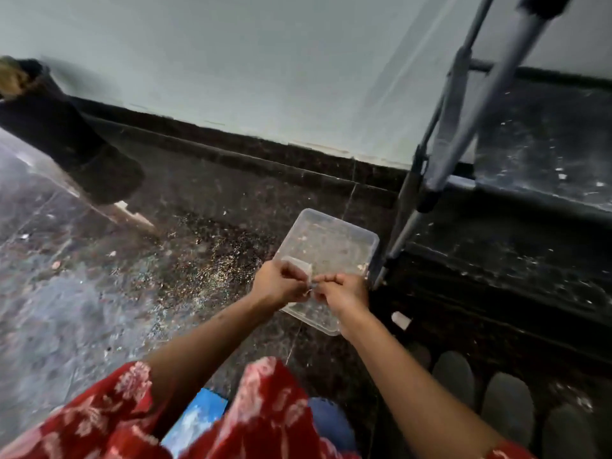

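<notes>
My left hand [277, 283] and my right hand [341, 294] meet over a clear plastic container [334, 240] that lies on the dark speckled floor. Both hands pinch a small pale item [309, 286] between their fingertips; it is too blurred to name. The container holds scattered small bits, some gathered near its right wall. My forearms reach forward from red patterned sleeves at the bottom of the view.
A grey metal tripod or stand [440, 160] rises right of the container, in front of dark steps [536, 200]. Another person in dark clothes [66, 134] stands at the far left by the pale wall. Debris [212, 260] litters the floor. A blue object [195, 419] lies near my lap.
</notes>
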A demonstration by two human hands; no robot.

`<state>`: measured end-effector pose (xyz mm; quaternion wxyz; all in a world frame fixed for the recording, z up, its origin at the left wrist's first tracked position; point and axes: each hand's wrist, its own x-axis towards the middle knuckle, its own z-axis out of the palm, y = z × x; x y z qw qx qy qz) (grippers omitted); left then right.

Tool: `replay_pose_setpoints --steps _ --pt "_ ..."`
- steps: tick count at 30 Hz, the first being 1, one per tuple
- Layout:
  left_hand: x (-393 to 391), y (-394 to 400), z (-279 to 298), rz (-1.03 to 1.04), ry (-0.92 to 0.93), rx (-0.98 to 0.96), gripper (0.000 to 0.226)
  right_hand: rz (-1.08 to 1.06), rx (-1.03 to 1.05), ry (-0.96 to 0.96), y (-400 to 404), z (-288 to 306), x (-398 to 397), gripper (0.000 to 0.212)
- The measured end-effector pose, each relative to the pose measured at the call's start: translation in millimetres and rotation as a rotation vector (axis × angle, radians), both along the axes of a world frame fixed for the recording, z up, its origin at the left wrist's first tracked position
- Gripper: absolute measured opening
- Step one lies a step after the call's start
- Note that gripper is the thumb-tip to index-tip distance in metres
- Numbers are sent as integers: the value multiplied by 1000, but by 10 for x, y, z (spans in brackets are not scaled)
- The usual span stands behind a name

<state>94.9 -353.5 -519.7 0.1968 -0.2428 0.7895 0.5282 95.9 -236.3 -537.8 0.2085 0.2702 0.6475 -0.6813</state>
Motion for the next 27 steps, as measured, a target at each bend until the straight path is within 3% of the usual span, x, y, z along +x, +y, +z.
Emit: replay_pose_setpoints --steps 3,7,12,18,23,27 --pt "-59 -195 -354 26 2 -70 30 96 43 -43 -216 -356 -106 20" --pt "-195 -405 -748 50 -5 -210 14 254 34 -76 -475 -692 -226 29" --pt "-319 -482 -1060 -137 -22 -383 18 327 -41 -120 -662 -919 -318 34" --pt "-430 -433 -1208 -333 -153 -464 21 236 -146 -193 -748 -1085 -403 32" --pt "-435 -431 -1237 -363 -221 -522 28 302 -62 -153 -712 -1123 -363 41" --pt "-494 -367 -992 -474 -226 -630 33 285 64 -109 -352 -994 -274 25"
